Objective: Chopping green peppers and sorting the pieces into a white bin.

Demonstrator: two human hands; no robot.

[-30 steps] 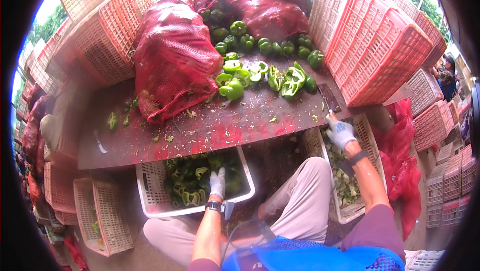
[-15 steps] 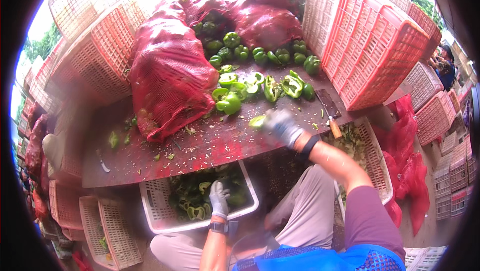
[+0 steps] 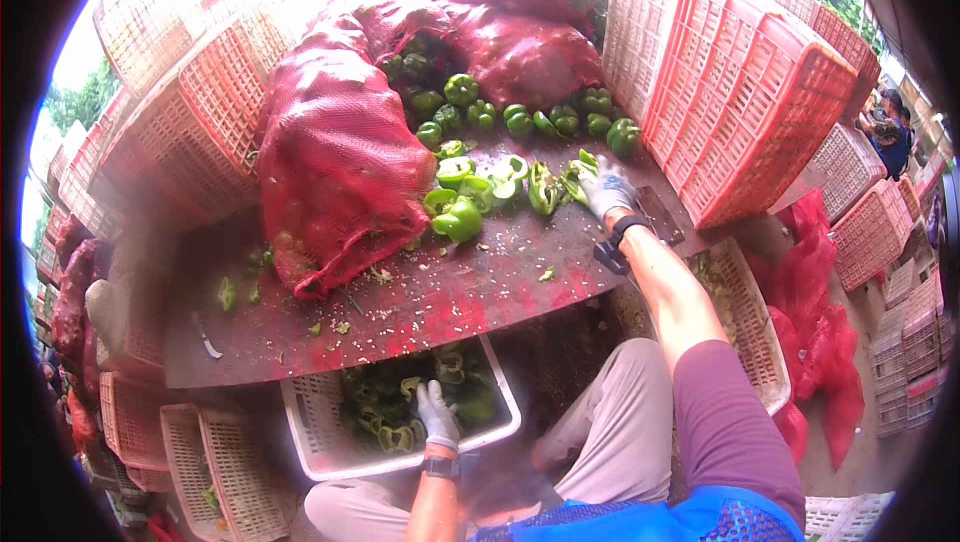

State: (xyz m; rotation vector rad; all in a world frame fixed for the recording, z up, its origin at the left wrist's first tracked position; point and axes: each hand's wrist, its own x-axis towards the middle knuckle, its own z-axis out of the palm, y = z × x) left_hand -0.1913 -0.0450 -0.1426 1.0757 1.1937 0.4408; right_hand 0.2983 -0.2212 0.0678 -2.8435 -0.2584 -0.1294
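My right hand (image 3: 607,191), in a pale glove, reaches to the right part of the dark red tabletop. Its fingers close on a cut green bell pepper (image 3: 576,182), partly covered by the hand. Just left of it lie another opened pepper (image 3: 544,189) and several pale green halves (image 3: 456,171). My left hand (image 3: 437,415), gloved too, hovers over a white crate (image 3: 505,382) of cut peppers below the table edge. Its fingers are apart and nothing shows in them. Whole green peppers (image 3: 461,90) lie farther back.
A full red mesh sack (image 3: 340,152) lies on the table's left. Tall pink crates (image 3: 745,92) stand at the right. A small knife (image 3: 206,336) rests near the left edge. Another crate (image 3: 760,342) with pale scraps sits beneath my right arm. Seeds (image 3: 460,292) litter the tabletop.
My right hand has moved away and to the right, from the table's front to the cut pepper. The pale green piece by it is gone from there. My left hand stays over the crate.
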